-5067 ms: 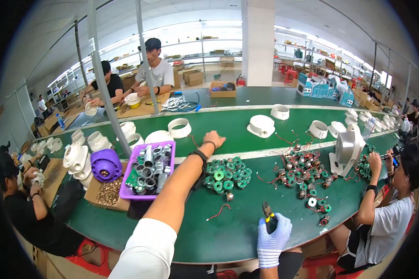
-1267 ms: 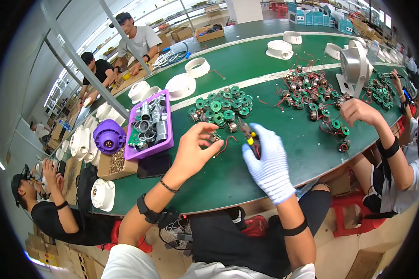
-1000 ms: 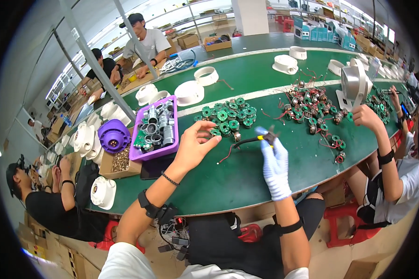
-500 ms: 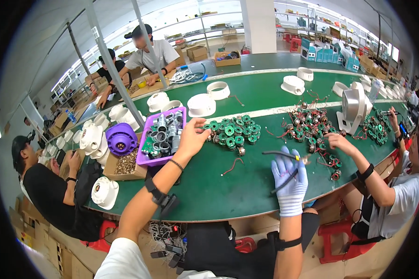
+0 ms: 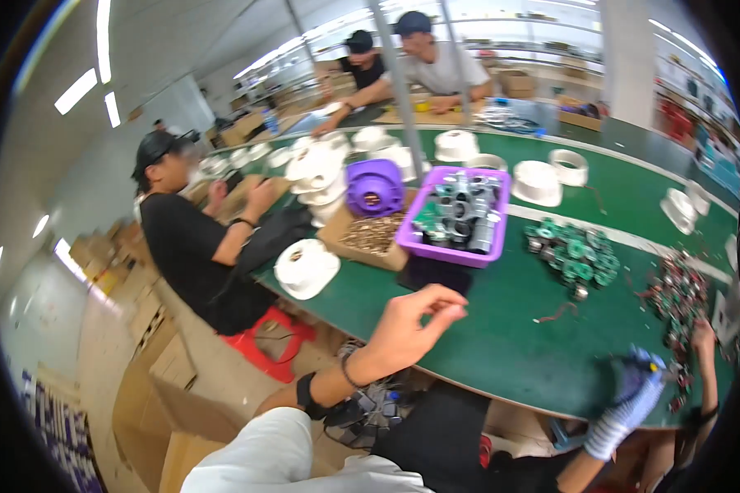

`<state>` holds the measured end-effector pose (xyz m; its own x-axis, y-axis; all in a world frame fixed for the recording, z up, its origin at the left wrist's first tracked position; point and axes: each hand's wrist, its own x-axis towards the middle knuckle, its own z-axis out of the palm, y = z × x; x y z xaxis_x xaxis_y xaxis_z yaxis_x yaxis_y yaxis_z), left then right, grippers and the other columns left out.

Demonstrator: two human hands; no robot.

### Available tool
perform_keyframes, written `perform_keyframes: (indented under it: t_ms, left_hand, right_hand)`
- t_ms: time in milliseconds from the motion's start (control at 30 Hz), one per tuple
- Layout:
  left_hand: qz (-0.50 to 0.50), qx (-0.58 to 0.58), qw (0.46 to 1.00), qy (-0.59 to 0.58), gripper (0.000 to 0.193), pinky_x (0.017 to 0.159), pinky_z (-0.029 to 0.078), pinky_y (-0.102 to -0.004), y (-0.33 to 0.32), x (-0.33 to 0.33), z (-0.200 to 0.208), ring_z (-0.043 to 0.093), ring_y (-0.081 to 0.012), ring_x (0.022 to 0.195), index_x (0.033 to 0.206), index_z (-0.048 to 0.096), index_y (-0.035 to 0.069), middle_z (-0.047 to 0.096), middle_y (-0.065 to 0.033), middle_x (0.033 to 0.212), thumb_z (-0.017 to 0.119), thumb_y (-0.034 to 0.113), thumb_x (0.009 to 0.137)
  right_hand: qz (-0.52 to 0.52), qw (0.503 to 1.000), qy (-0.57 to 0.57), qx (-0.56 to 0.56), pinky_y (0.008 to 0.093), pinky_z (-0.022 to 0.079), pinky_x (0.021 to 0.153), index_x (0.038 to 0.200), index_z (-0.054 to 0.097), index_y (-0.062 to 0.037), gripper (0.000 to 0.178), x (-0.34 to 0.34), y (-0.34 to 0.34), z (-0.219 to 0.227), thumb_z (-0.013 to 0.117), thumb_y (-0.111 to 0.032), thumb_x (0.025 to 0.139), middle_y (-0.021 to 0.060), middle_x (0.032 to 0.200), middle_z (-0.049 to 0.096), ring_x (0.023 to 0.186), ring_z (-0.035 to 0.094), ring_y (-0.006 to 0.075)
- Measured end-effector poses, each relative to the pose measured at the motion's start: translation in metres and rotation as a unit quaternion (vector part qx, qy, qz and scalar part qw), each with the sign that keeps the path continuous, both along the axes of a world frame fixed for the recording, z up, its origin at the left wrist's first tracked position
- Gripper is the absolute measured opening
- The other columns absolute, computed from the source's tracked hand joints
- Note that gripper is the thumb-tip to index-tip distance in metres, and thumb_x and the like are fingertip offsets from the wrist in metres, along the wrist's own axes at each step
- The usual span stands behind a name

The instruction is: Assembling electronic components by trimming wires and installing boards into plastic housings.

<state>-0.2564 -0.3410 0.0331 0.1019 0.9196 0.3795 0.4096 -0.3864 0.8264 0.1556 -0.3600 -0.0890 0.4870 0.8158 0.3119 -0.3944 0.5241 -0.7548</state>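
Observation:
My bare left hand (image 5: 415,329) hangs above the table's near edge, in front of the purple bin (image 5: 452,259). Its thumb and fingertips come together in a pinch, and anything between them is too small to make out. At the right, my gloved right hand (image 5: 629,398) is closed around the pliers (image 5: 653,366); blur hides most of the tool. Several grey ring-shaped and tubular parts (image 5: 469,205) and some green circuit boards fill the bin. A pile of round green circuit boards (image 5: 575,253) lies on the green table (image 5: 501,345) between my hands.
Left of the bin stands a cardboard box (image 5: 370,251) of small brass-coloured parts, with a purple housing (image 5: 375,189) on it. White housings (image 5: 306,268) stand around. A co-worker's hand (image 5: 703,338) touches wired motors (image 5: 674,296) at right. Another person (image 5: 193,238) sits left.
My view has swung left. My left hand has left the circuit board pile and drawn back toward the table's near edge. The right hand still holds the pliers, now lower and turned.

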Motion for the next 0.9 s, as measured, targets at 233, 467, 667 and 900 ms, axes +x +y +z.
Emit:
perform_keyframes:
  t_ms: [233,467,667,900]
  left_hand:
    - [0.596,0.049,0.789,0.137,0.043,0.104,0.041,-0.0406,0.0,-0.259,-0.067,0.053,-0.0342,0.123,0.133,0.054,0.0,0.057,-0.0231,0.131,0.058,0.021,0.096]
    - [0.419,-0.083,0.89,0.158,0.034,0.066,0.047,-0.0487,0.031,-0.367,-0.112,0.066,-0.0342,0.076,0.087,0.065,-0.006,0.065,-0.0287,0.082,0.047,0.02,0.098]
    - [0.378,-0.27,0.886,0.003,0.025,0.06,0.047,-0.0283,0.01,-0.366,-0.061,0.057,-0.0122,0.073,0.104,0.066,0.009,0.062,0.0022,0.084,0.046,0.015,0.09]
    - [0.228,-0.339,0.913,0.004,0.036,0.059,0.054,-0.0285,0.018,-0.357,-0.021,0.063,-0.0119,0.077,0.12,0.063,0.008,0.065,-0.0002,0.093,0.044,0.01,0.089]
  right_hand:
    - [-0.04,0.916,-0.364,-0.165,0.027,0.044,0.079,0.106,0.057,0.0,0.013,-0.054,-0.02,0.046,0.051,-0.011,0.104,0.0054,0.093,0.061,0.085,0.054,0.0125]
    - [0.008,0.917,-0.347,-0.198,0.0259,0.047,0.075,0.093,0.057,-0.0003,0.006,-0.069,-0.029,0.052,0.057,-0.005,0.095,0.005,0.081,0.061,0.078,0.057,0.0117]
    - [0.01,0.927,-0.344,-0.146,0.0291,0.048,0.076,0.094,0.06,-0.0009,0.011,-0.075,-0.027,0.047,0.057,-0.011,0.098,0.0067,0.083,0.066,0.077,0.059,0.0138]
    - [-0.073,0.799,-0.589,-0.097,0.0417,0.055,0.077,0.108,0.068,-0.0031,0.027,-0.107,-0.005,0.068,0.07,-0.009,0.082,0.0192,0.096,0.07,0.088,0.068,0.0362]
